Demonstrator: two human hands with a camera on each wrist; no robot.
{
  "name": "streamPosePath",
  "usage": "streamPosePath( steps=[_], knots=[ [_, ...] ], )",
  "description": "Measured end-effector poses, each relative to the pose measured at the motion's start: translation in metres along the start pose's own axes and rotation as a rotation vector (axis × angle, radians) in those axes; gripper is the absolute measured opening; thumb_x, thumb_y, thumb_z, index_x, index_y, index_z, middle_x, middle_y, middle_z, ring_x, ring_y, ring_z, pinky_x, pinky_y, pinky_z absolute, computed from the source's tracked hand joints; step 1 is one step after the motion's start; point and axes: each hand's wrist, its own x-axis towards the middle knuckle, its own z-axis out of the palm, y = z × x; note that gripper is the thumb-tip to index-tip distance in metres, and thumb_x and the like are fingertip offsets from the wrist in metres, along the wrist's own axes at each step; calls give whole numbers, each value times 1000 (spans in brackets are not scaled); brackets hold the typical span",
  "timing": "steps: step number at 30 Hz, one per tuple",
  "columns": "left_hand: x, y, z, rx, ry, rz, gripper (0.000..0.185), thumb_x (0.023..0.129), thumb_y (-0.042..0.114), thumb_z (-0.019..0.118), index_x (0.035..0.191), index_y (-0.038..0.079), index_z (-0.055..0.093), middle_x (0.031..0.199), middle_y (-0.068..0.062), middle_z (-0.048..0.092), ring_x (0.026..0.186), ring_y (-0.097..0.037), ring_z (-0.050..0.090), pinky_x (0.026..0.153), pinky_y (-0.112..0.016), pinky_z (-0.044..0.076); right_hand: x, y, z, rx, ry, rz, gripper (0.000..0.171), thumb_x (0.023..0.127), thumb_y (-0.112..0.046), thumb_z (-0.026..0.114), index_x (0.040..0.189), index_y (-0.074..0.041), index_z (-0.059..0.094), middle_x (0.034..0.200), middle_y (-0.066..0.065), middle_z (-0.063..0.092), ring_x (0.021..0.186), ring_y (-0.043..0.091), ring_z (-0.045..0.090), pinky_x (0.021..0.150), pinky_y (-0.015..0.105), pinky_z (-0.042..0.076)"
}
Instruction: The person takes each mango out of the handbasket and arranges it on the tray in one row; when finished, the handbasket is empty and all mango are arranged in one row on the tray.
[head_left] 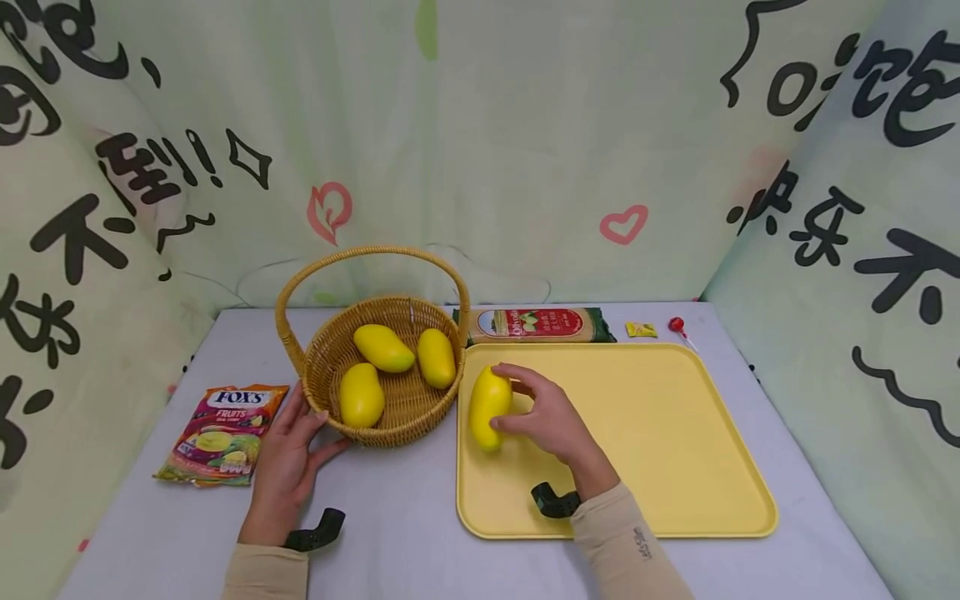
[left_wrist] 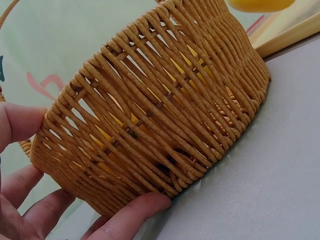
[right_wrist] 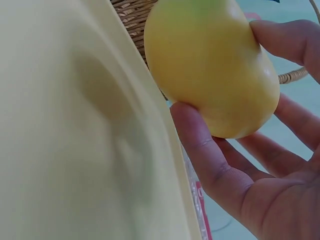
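The right hand (head_left: 551,421) grips a mango (head_left: 489,407), thumb and fingers curled round it, probably resting on the tray (head_left: 675,433). The left hand (head_left: 288,454), fingers spread, presses the basket (head_left: 390,417) wall, steadying it on the desk (head_left: 390,533).

"FOX'S FRUITS" (candy bag (head_left: 223,433))

Woven wicker basket (head_left: 390,417), smooth waxy mango (head_left: 489,407), matt plastic tray (head_left: 675,433), glossy candy bag (head_left: 222,433)
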Motion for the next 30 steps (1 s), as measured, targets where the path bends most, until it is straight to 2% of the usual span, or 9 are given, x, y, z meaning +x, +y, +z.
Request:
streamPosePath(
  steps=[21,30],
  knots=[
    [1,-1,-1,-5,-5,1,68,112,11,49,166,46,26,178,12,19,159,-23,32,102,-57,56,2,5,14,-29,3,67,71,83,-10,88,148,-23,61,160,4,54,146,42,51,118,58,48],
    [0,-2,-2,0,-12,6,68,112,11,48,167,45,25,178,10,19,159,-23,32,101,-56,57,1,6,15,-42,-42,114,70,88,-17,85,152,-25,57,163,8,51,149,43,49,120,60,44]
  ],
)
